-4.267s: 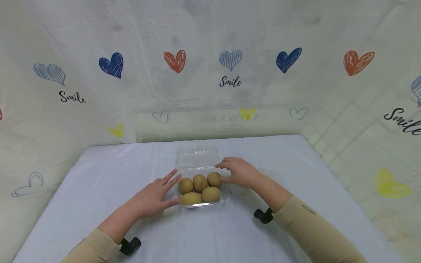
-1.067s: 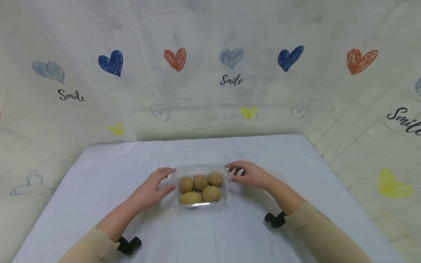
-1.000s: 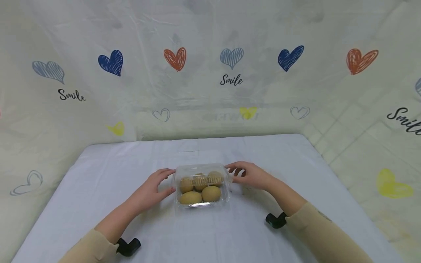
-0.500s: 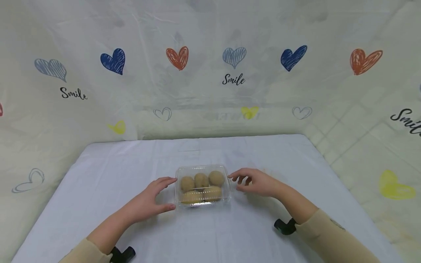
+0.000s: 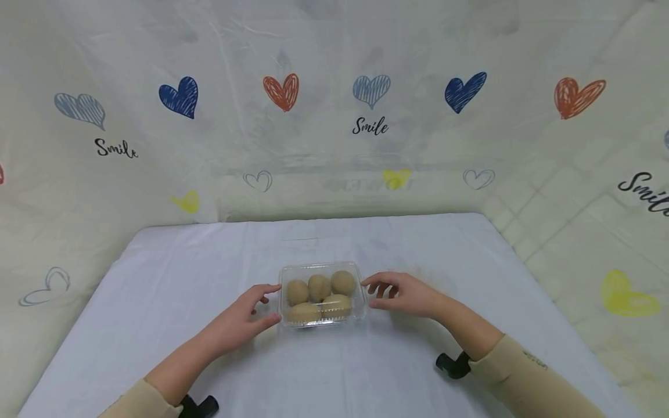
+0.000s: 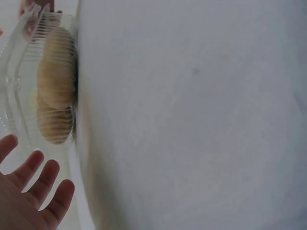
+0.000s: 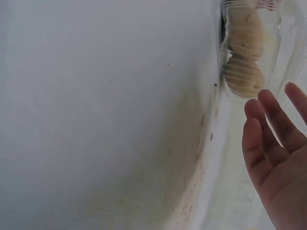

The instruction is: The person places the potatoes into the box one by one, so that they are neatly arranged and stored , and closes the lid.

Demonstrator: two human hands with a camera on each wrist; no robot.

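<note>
A clear plastic clamshell box [image 5: 305,269] with several tan potatoes [image 5: 343,283] in it lies on the white cloth. Its lid is down over them; I cannot tell if it is latched. My left hand [image 5: 232,324] is at the box's left side, fingertips and thumb by the rim, fingers loosely bent. On the other side, my right hand [image 5: 410,295] has relaxed, slightly bent fingers near the right rim. Ribbed box walls [image 6: 14,84] show in the left wrist view, above the spread left fingers. In the right wrist view, the fingertips lie just below the potatoes [image 7: 244,76].
The white-covered table [image 5: 324,377] runs back to a wall sheet [image 5: 324,145] printed with hearts and "Smile". Small dark specks [image 7: 211,136] and a brownish stain mark the cloth near the right hand. Black wrist cameras [image 5: 453,366] sit at both cuffs.
The lid stood back behind the box at first, then came forward and down over the potatoes. Both hands have drawn slightly toward me, and the right hand has moved outward to the right.
</note>
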